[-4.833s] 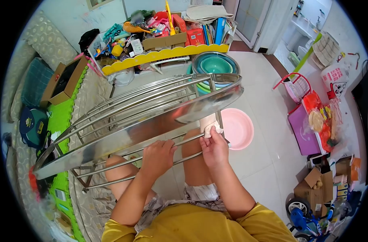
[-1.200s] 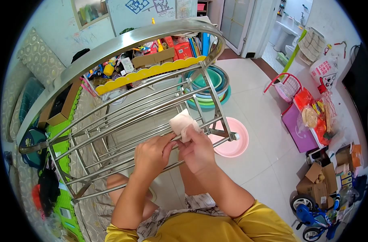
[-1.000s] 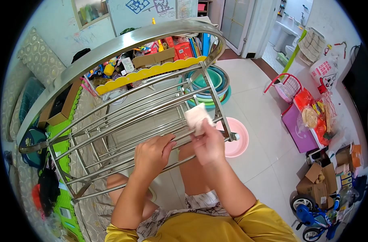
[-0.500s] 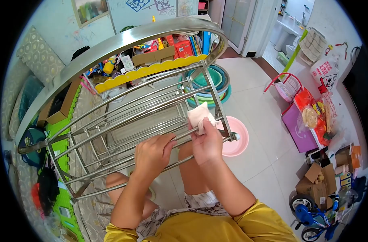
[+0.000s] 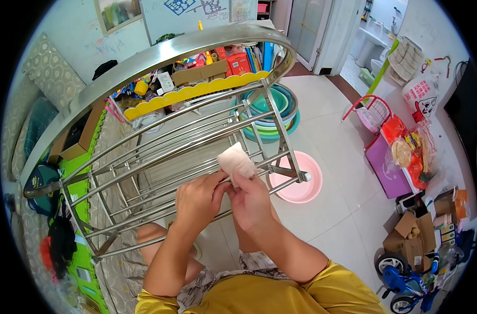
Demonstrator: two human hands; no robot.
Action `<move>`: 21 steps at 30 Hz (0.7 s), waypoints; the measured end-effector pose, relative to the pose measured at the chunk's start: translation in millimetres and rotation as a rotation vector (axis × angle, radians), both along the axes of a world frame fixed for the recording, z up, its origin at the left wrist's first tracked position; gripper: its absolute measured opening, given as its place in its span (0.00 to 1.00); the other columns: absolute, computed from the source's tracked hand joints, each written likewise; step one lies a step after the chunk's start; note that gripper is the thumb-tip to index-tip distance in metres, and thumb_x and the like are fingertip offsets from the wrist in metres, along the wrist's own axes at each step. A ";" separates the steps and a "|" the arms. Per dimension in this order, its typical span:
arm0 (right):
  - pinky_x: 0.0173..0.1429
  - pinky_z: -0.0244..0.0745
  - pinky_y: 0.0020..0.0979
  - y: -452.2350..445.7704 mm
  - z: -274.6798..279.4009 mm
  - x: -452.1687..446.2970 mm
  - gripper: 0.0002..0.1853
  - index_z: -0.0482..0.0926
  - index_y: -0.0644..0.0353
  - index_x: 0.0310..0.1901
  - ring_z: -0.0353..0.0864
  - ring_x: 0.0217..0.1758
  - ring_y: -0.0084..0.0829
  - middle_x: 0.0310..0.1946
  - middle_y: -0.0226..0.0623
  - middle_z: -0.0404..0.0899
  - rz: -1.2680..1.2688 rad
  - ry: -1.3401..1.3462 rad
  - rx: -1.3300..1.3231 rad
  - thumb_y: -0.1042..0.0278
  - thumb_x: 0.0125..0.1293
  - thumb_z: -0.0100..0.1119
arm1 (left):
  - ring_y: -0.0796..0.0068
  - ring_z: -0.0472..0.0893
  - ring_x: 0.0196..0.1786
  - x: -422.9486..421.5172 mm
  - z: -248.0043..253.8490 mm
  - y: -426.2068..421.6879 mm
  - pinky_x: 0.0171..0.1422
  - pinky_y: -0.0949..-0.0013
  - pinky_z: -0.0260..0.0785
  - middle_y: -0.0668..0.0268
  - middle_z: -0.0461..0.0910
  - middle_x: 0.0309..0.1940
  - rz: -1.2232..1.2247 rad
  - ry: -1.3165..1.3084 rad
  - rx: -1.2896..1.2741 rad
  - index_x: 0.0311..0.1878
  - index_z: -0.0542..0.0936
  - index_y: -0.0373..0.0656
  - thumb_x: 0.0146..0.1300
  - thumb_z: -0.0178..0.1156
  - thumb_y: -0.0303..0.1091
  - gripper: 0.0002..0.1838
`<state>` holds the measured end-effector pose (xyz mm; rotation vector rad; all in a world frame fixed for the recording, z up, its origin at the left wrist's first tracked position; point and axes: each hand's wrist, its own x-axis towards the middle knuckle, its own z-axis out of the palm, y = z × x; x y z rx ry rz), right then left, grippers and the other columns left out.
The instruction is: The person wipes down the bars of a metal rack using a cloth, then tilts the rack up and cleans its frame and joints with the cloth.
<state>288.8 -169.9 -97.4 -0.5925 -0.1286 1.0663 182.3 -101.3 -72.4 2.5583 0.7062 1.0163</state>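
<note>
A shiny metal rack made of several bars and a wide curved top band lies tilted across my lap. My right hand pinches a folded pale cloth against one of the bars, thumb on top of the cloth. Close beside it, my left hand is wrapped round the same bar, its thumb side nearly touching my right fingers. The bar under both hands is partly hidden.
A pink basin stands on the tiled floor behind the rack's right end, with stacked green and blue basins farther back. At the right are a purple box, cartons and a small blue bicycle. A yellow-edged toy shelf stands behind.
My right hand with the cloth has slid left along the bar, from near the rack's right end to beside my left hand. The left hand and the rack stay nearly in place.
</note>
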 end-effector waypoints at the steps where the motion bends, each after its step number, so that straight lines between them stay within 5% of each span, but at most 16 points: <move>1: 0.58 0.74 0.32 0.9 -2.8 2.7 0.18 0.71 0.61 0.64 0.79 0.57 0.28 0.56 0.34 0.79 0.017 0.014 -0.019 0.73 0.74 0.52 | 0.56 0.83 0.28 0.0 -0.4 0.4 0.32 0.60 0.74 0.59 0.85 0.29 -0.001 -0.001 0.001 0.43 0.87 0.45 0.58 0.70 0.30 0.09; 11: 0.69 0.72 0.41 -1.1 19.0 34.4 0.21 0.67 0.67 0.66 0.78 0.62 0.41 0.58 0.46 0.77 -0.038 0.041 -0.144 0.75 0.74 0.52 | 0.57 0.84 0.30 -2.7 -3.2 4.0 0.33 0.58 0.75 0.62 0.86 0.31 -0.026 0.003 0.005 0.44 0.86 0.48 0.61 0.69 0.35 0.09; 21: 0.68 0.74 0.43 -4.7 14.1 65.6 0.23 0.65 0.67 0.68 0.79 0.61 0.45 0.61 0.48 0.75 -0.130 0.048 -0.088 0.74 0.74 0.54 | 0.56 0.83 0.29 -3.0 -3.8 3.3 0.32 0.58 0.74 0.62 0.84 0.28 -0.020 0.007 -0.014 0.43 0.86 0.47 0.62 0.69 0.36 0.08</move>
